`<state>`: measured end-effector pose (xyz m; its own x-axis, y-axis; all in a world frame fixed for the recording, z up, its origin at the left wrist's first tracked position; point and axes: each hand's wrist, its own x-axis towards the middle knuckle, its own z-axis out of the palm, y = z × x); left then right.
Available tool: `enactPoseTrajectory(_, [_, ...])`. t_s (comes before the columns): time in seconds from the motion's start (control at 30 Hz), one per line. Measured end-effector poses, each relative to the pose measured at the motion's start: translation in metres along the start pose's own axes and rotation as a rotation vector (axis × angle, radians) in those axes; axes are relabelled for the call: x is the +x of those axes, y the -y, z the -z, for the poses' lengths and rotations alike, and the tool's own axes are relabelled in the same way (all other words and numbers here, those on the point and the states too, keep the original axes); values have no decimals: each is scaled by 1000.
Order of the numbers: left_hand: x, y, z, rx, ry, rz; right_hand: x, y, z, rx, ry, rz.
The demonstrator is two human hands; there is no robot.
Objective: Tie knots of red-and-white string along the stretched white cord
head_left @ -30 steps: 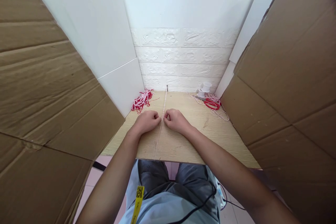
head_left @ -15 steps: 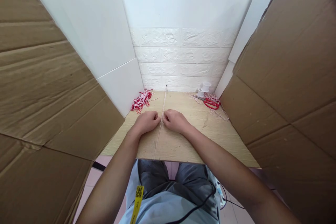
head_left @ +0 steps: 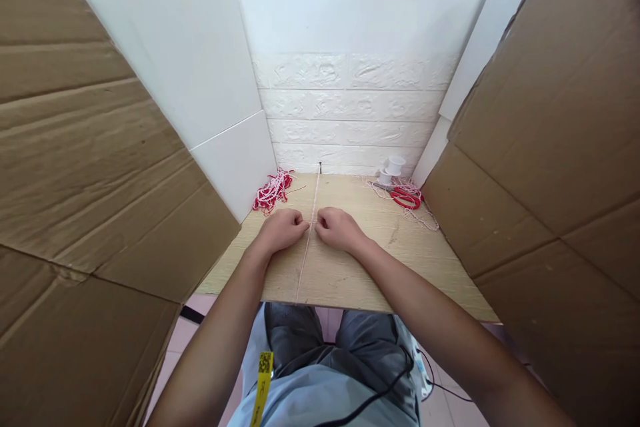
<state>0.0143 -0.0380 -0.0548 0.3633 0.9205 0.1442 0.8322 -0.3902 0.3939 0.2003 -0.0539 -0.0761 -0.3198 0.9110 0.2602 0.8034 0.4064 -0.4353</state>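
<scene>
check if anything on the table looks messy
The red and pink yarn at the back left of the table lies in a loose tangle, and pale strands straggle around the scissors, unlike the straight cord.

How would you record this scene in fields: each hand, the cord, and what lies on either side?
Left hand: curled beside the pale cord; grip unclear
Right hand: curled opposite; grip unclear
Pale cord: runs between the hands, from near the wall toward the front of the table
Left side: tangled red and pink strands
Right side: red-handled scissors, white spools, pinkish strands
</scene>
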Motion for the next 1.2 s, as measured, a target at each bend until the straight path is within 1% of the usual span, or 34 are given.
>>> enactPoseTrajectory(0.07, [0, -2, 2, -30, -2, 6, 1, -4, -1, 57, -26, 25])
enactPoseTrajectory(0.13, [0, -3, 4, -30, -6, 44, 1, -6, -1, 95, -49, 52])
enactPoseTrajectory(0.23, [0, -4, 6, 24, -34, 118, -1, -5, 1, 111, -75, 82])
enactPoseTrajectory(0.3, [0, -2, 6, 66, -65, 130, -1, -4, 2, 102, -87, 88])
enactPoseTrajectory(0.4, [0, 2, 4, 63, -93, 69, -2, -3, 3, 79, -92, 96])
enactPoseTrajectory(0.47, [0, 5, 4, 27, -74, 20, -1, -3, 4, 62, -99, 100])
enactPoseTrajectory(0.53, [0, 6, 4, -15, -32, -3, -1, -4, 5, 46, -111, 83])
enactPoseTrajectory(0.7, [-1, 5, 6, -157, 42, 16, -1, -8, 6, 13, -150, -36])
enactPoseTrajectory(0.77, [-1, 4, 6, -201, 42, 18, 0, -8, 6, 17, -165, -58])
enactPoseTrajectory(0.87, [-2, 1, 6, -244, 4, 3, 2, -5, 7, 68, -183, -57])
enactPoseTrajectory(0.97, [-2, 0, 6, -300, -24, -27, 2, -1, 9, 161, -144, -25])
enactPoseTrajectory(1.1, [-2, -2, 7, -395, -17, -62, -1, 5, 13, 256, -20, 31])
enactPoseTrajectory(1.2, [-1, -4, 8, -462, -15, -50, -4, 6, 15, 288, 10, 69])
